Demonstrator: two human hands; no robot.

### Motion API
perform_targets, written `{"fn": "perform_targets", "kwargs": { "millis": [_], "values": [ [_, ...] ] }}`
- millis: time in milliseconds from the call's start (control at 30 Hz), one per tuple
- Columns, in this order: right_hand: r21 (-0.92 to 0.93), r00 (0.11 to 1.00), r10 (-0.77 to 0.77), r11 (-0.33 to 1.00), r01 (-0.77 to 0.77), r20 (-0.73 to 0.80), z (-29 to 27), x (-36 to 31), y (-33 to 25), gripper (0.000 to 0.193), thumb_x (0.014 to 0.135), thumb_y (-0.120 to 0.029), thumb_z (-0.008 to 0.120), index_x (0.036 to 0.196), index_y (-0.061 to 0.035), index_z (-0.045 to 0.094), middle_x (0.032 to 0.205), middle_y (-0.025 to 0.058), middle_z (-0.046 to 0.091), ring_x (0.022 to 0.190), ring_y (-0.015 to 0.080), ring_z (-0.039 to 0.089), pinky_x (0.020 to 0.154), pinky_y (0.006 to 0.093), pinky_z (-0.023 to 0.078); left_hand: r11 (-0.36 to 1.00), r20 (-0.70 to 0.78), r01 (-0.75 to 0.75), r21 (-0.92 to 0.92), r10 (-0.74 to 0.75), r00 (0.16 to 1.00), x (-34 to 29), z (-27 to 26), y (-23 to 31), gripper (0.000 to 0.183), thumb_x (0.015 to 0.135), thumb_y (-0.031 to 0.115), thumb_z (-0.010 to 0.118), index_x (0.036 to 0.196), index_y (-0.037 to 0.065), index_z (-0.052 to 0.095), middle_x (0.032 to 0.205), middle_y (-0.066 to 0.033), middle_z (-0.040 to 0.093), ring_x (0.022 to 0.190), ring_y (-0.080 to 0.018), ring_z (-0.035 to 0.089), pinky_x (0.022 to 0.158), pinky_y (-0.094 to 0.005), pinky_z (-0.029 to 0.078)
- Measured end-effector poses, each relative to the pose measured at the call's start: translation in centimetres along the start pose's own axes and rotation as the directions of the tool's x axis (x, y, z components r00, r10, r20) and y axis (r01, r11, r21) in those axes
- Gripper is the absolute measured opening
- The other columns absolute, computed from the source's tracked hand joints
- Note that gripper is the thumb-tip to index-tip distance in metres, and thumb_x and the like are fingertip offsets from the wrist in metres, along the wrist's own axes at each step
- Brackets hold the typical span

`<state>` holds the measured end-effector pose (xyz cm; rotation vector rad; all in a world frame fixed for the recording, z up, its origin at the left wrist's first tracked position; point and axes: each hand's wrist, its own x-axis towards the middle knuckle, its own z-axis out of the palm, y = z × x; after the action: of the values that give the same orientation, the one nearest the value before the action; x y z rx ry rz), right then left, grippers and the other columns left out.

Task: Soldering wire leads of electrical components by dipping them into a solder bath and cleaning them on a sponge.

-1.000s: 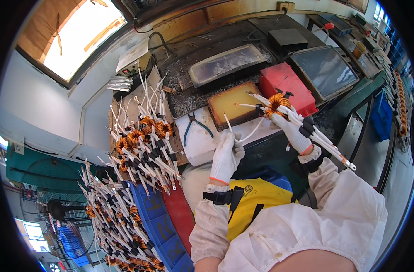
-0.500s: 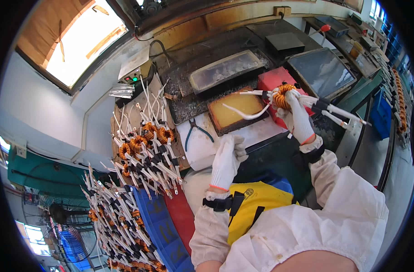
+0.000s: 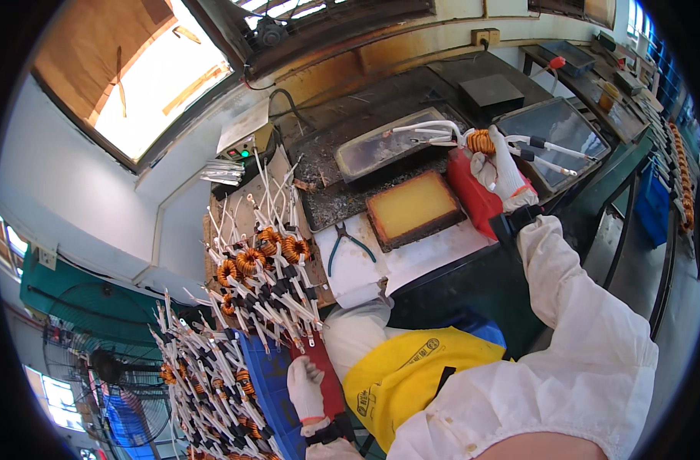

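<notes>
My right hand (image 3: 508, 175), in a white knit glove, grips a ring coil (image 3: 481, 141) wound with copper-coloured wire. White sleeved leads (image 3: 434, 127) stick out of the coil to the left, over a long tray. More leads, with black sleeves and metal lugs, point right across a dark rectangular pan. My left hand (image 3: 305, 389), gloved too, is low beside the blue bin (image 3: 272, 376) and a red surface (image 3: 323, 349). Its fingers are curled in, with nothing seen in them. Many similar coils (image 3: 250, 262) with white leads lie heaped just beyond it.
A tray of yellowish material (image 3: 413, 205) sits mid-bench, behind blue-handled pliers (image 3: 342, 244) on white paper. Behind it stands the long tray (image 3: 350, 161). A red box (image 3: 472, 199) is under my right hand, with the dark pan (image 3: 558, 126) beyond. A control box (image 3: 246, 146) shows a green light.
My left hand has dropped down and left from mid-bench to beside the blue bin. My right hand has turned the coil, swinging its left leads up over the long tray. The view has shifted slightly.
</notes>
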<state>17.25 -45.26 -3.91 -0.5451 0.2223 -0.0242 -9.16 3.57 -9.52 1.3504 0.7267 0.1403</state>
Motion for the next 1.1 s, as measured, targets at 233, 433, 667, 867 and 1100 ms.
{"fn": "perform_targets", "kwargs": {
  "millis": [233,433,667,867,1100],
  "values": [
    [0.004,0.994,-0.109,0.994,0.109,0.005,-0.4,3.3,1.4,0.043,0.083,-0.047,0.062,0.099,-0.0073,0.057,0.082,0.0125,0.061,0.049,0.0066,0.049,0.042,0.016,0.045,0.893,-0.203,-0.011,0.45,0.114,0.972,1.0,-6.9,-6.6,0.025,0.088,0.025,0.054,0.099,0.003,0.057,0.086,-0.0088,0.056,0.077,-0.0208,0.057,0.068,-0.0332,0.051],
    [-0.074,0.975,-0.221,0.973,0.22,-0.011,-0.3,4.7,1.9,0.039,0.087,-0.046,0.057,0.096,-0.0073,0.058,0.081,0.0105,0.063,0.047,0.0072,0.05,0.041,0.0165,0.044,0.115,0.111,-0.203,0.973,0.538,0.835,3.1,-5.4,-11.1,0.037,0.082,0.027,0.057,0.11,0.004,0.053,0.114,-0.0175,0.051,0.107,-0.0353,0.046,0.09,-0.0446,0.039],
    [-0.096,0.955,-0.294,0.953,0.288,-0.047,-1.1,6.4,2.3,0.04,0.088,-0.046,0.055,0.095,-0.0068,0.058,0.081,0.0105,0.064,0.046,0.008,0.051,0.039,0.0169,0.043,-0.075,0.208,-0.218,0.973,0.69,0.694,3.8,-4.5,-13.1,0.041,0.085,0.025,0.05,0.119,0.004,0.047,0.122,-0.0183,0.046,0.112,-0.0359,0.043,0.094,-0.046,0.035],
    [-0.171,0.938,-0.34,0.93,0.326,-0.061,-1.1,6.8,2.3,0.039,0.088,-0.046,0.055,0.092,-0.0068,0.058,0.076,0.0094,0.063,0.045,0.0082,0.05,0.038,0.0174,0.042,0.012,0.14,-0.196,0.981,0.659,0.739,3.5,-4.0,-12.7,0.04,0.085,0.024,0.05,0.12,0.005,0.047,0.122,-0.0176,0.046,0.113,-0.0355,0.043,0.096,-0.0461,0.034],
    [-0.196,0.939,-0.342,0.924,0.328,-0.041,-0.6,6.9,2.4,0.039,0.088,-0.046,0.055,0.089,-0.0068,0.059,0.071,0.0082,0.061,0.044,0.0082,0.05,0.038,0.0181,0.041,0.013,0.134,-0.199,0.98,0.693,0.708,3.4,-3.9,-12.6,0.038,0.085,0.025,0.05,0.118,0.005,0.049,0.119,-0.0177,0.048,0.11,-0.0353,0.045,0.093,-0.0451,0.037]
  ]
}}
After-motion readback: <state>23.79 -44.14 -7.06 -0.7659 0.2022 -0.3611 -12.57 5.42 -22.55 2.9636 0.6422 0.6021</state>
